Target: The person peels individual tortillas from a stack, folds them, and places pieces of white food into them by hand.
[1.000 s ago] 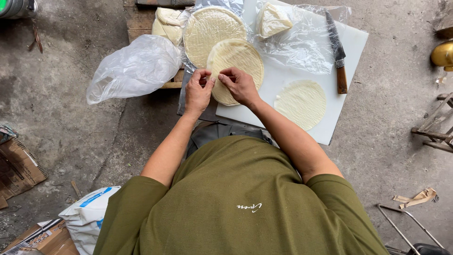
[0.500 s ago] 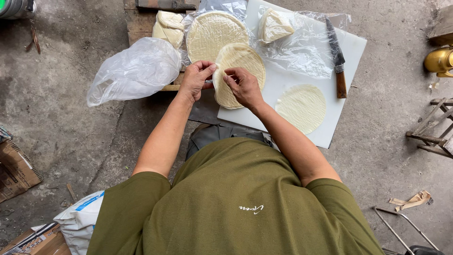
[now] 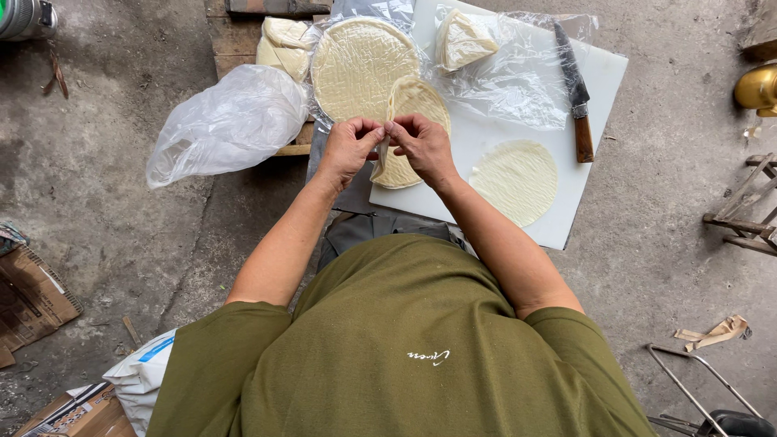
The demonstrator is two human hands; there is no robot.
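1. Both of my hands have drawn together since the earlier frame: my left hand (image 3: 350, 146) and my right hand (image 3: 421, 142) now meet fingertip to fingertip over the near-left part of the white cutting board (image 3: 603, 77). The round wrapper sheet (image 3: 409, 133), which lay flatter before, is now tilted up on edge between them.
2. Grip state: each hand has thumb and forefinger pinched shut on the upper rim of the round wrapper sheet. The two pinches sit just beside each other, nearly touching.
3. Position: the sheet's lower edge rests at the board's near-left corner, and its upper part leans towards the stack of wrappers (image 3: 360, 69) under clear plastic at the board's far-left edge.
4. Handling, as I judge it: very light, thin and limp. It sags into a curve where unsupported, so it is likely to tear or fold on itself. The rim is the sensible hold, with fingers spread rather than bunched.
5. Appearance: pale cream, circular, matt, faintly textured, slightly translucent at the edge.
6. Surroundings: a second single wrapper (image 3: 514, 182) lies flat near the board's near-right corner. A knife (image 3: 576, 89) with a wooden handle lies along the right edge. A folded piece in plastic (image 3: 463, 40) sits at the far edge, and a crumpled plastic bag (image 3: 227, 121) lies off the board to the left.
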